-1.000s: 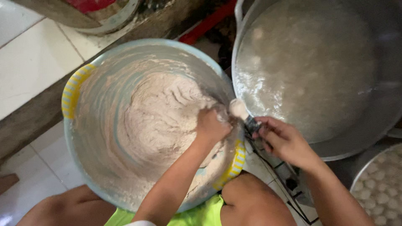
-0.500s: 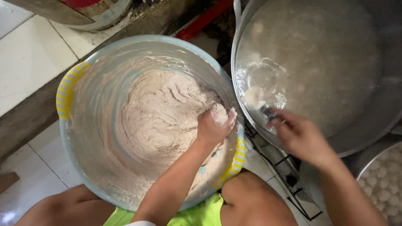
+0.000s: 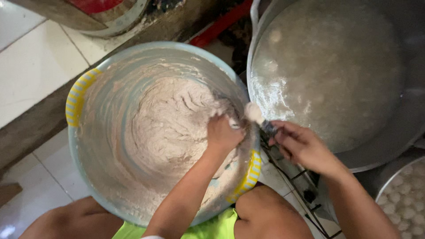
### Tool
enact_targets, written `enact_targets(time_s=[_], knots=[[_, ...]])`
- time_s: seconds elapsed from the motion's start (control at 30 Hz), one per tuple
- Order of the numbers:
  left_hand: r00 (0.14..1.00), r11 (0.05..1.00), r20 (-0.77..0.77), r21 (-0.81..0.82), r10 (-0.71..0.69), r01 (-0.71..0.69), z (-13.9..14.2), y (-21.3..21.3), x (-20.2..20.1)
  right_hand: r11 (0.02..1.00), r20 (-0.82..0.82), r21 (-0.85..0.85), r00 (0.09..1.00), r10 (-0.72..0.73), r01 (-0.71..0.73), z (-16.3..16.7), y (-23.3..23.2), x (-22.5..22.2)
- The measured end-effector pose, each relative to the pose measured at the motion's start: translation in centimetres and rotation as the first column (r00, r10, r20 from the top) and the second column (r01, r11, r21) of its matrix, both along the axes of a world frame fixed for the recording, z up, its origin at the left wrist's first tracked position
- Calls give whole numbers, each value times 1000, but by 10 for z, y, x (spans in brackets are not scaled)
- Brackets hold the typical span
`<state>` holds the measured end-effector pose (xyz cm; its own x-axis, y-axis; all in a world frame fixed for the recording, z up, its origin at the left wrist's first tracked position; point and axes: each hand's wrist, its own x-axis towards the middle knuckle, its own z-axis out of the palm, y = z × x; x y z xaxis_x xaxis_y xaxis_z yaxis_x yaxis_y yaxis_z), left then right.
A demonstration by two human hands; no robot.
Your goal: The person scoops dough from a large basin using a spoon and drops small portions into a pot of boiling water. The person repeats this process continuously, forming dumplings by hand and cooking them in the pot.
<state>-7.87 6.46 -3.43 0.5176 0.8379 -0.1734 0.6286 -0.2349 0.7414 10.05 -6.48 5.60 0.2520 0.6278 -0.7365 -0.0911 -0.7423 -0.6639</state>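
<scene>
White floor tiles (image 3: 31, 75) under the basin (image 3: 82, 95); left hand (image 3: 223, 132) grips paste (image 3: 168, 124), right hand (image 3: 301, 146) a spoon (image 3: 261, 121).

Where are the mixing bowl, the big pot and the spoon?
mixing bowl (image 3: 79, 99): head view, on its yellow-striped rim.
big pot (image 3: 389, 132): head view, on its inner metal wall.
spoon (image 3: 255, 113): head view, on its dough-covered tip.

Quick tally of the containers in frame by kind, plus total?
Plastic basin of paste, left hand in it: 1
Large metal pot of cloudy liquid, right hand holding a spoon at its rim: 1
Tray of white balls, partly cut off: 1
Total: 3
</scene>
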Motion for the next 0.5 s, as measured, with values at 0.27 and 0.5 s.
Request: enact_targets(time_s=[0.27,0.5], knots=[[958,988,279,117,69,-105,-18,-21,-9,976,672,94,736,85,-198,-14,24,50],[945,996,315,-33,92,-86,-30,-19,-9,998,481,-58,875,54,-30,19,6,24]])
